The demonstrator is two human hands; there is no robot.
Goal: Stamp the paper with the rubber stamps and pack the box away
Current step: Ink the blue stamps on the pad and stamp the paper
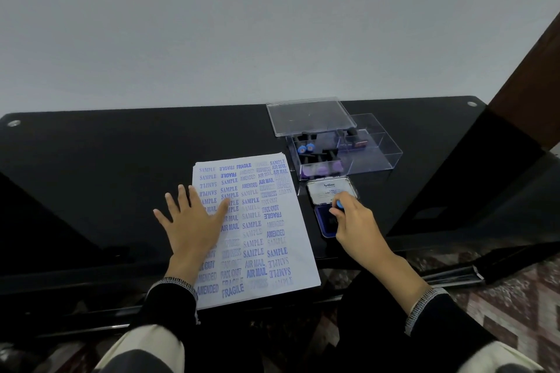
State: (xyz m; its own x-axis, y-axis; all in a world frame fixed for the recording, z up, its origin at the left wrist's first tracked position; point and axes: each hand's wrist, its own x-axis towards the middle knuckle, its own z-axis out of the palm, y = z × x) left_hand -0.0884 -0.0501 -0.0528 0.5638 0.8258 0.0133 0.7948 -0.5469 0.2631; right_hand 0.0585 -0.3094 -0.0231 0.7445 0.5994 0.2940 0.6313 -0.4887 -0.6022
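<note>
Left hand [194,222]: I see it flat on the paper [266,239], fingers spread.
Right hand [354,224]: fingers pinch a blue-topped stamp [339,205] down on the open ink pad [328,222].
Paper: lies on the black table [106,166], covered in blue words.
Box [348,154]: clear, open, behind the pad, more stamps inside; its lid [309,115] leans across the back.
Hidden: my hand covers the stamp's base and part of the pad.
</note>
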